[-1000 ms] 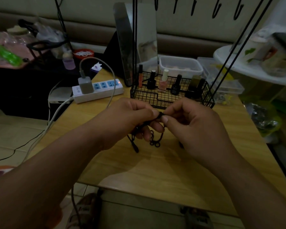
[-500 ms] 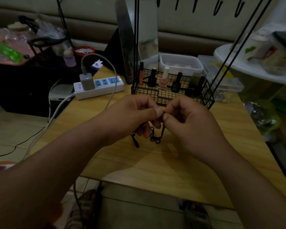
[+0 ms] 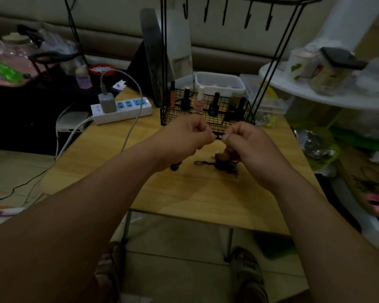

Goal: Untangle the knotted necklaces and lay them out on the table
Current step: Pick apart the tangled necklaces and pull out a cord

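A dark knotted necklace cord [image 3: 218, 134] is stretched short between my two hands above the wooden table [image 3: 184, 193]. My left hand [image 3: 184, 138] pinches one side of the cord with fingers curled. My right hand [image 3: 247, 147] pinches the other side. More of the dark tangle [image 3: 225, 166] hangs under my right hand and touches the table, with a loop [image 3: 200, 163] lying flat to its left. A dark end piece [image 3: 175, 167] shows below my left wrist. Dim light hides how the strands cross.
A black wire basket [image 3: 206, 119] with nail polish bottles stands just behind my hands, under a tall wire rack with hooks. A white power strip [image 3: 123, 110] and charger cable lie at the back left. A mirror [image 3: 166, 53] and plastic boxes stand behind. Clutter lines the right.
My hands have risen and moved apart a little, pulling the cord taut between them. The hanging tangle now sits lower right on the table.
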`<state>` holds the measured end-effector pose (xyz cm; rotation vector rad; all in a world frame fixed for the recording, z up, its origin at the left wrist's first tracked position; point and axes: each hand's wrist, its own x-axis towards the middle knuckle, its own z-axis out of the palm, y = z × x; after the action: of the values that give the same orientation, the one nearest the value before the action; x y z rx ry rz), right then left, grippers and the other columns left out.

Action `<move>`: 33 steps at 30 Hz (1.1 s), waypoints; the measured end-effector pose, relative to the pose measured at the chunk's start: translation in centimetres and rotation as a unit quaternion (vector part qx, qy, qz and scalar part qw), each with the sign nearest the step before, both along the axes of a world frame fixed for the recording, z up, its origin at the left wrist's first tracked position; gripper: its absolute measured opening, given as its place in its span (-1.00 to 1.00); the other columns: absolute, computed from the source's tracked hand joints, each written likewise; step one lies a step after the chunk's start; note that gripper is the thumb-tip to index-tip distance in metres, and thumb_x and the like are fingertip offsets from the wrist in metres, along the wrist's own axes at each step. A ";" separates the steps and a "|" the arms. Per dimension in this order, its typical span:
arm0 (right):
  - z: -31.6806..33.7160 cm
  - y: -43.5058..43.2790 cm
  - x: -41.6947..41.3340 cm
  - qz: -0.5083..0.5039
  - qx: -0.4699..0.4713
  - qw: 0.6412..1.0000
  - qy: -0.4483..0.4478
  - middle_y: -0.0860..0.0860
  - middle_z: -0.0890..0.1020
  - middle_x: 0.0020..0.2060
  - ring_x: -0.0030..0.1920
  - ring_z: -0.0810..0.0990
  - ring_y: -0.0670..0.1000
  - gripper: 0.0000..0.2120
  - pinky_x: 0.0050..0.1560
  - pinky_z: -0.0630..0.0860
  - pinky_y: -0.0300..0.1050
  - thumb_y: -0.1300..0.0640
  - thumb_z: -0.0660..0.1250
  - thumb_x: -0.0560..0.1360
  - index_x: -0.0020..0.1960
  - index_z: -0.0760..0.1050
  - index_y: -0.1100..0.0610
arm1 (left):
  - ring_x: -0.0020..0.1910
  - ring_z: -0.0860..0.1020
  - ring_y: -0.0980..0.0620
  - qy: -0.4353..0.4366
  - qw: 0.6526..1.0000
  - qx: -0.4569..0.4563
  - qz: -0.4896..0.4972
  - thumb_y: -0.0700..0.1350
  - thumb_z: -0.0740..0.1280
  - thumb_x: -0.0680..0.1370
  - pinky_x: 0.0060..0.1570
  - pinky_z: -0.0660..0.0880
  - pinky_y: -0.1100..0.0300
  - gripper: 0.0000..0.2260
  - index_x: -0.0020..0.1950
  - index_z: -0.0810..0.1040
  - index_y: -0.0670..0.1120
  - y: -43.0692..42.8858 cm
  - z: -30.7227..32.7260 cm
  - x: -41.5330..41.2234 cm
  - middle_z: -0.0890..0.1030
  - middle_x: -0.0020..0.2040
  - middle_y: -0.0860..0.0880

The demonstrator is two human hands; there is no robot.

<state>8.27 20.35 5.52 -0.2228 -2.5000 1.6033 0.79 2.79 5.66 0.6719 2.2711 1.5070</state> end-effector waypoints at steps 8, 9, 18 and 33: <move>-0.9 1.3 0.0 0.015 0.129 0.991 -0.008 0.01 0.61 -0.20 -0.24 0.53 -0.01 -0.95 -0.20 0.46 -0.05 0.10 0.35 0.63 0.00 0.55 0.06 | -0.39 0.54 0.19 0.042 0.996 -0.074 -0.010 -0.07 0.38 0.66 -0.40 0.45 0.28 -0.92 0.01 0.59 -0.06 1.5 -0.6 0.9 0.71 -0.15 0.00; -1.1 1.3 -0.2 0.010 0.120 0.993 -0.014 0.00 0.62 -0.20 -0.22 0.54 -0.03 -0.94 -0.20 0.46 -0.05 0.09 0.34 0.63 -0.01 0.55 0.06 | -0.37 0.56 0.12 0.021 0.998 -0.063 -0.008 -0.09 0.37 0.66 -0.37 0.47 0.21 -0.93 0.03 0.58 -0.08 1.6 -0.6 0.7 0.73 -0.13 -0.03; 0.4 -0.1 -1.3 0.061 -0.328 0.943 0.008 0.09 0.62 -0.19 -0.08 0.61 0.06 -0.81 0.08 0.50 0.09 0.21 0.19 0.64 -0.08 0.54 0.15 | -0.28 0.56 -0.05 -0.171 0.968 0.180 -0.036 -0.19 0.23 0.68 -0.25 0.42 0.10 -0.92 0.01 0.48 -0.07 0.3 1.3 0.4 0.64 -0.08 -0.15; 1.3 -1.8 -1.8 0.044 -0.337 0.940 0.012 -0.03 0.60 -0.21 -0.09 0.61 -0.04 -0.84 0.00 0.47 0.00 0.19 0.28 0.59 -0.16 0.53 0.09 | -0.46 0.32 0.12 -0.066 0.990 0.118 -0.046 -0.14 0.38 0.64 -0.45 0.26 0.25 -0.93 -0.01 0.63 -0.01 -1.9 0.9 0.2 0.43 -0.41 0.03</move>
<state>6.50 18.55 6.77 -0.1666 -1.8664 2.4259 1.03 0.88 6.58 0.7084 1.9567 1.7365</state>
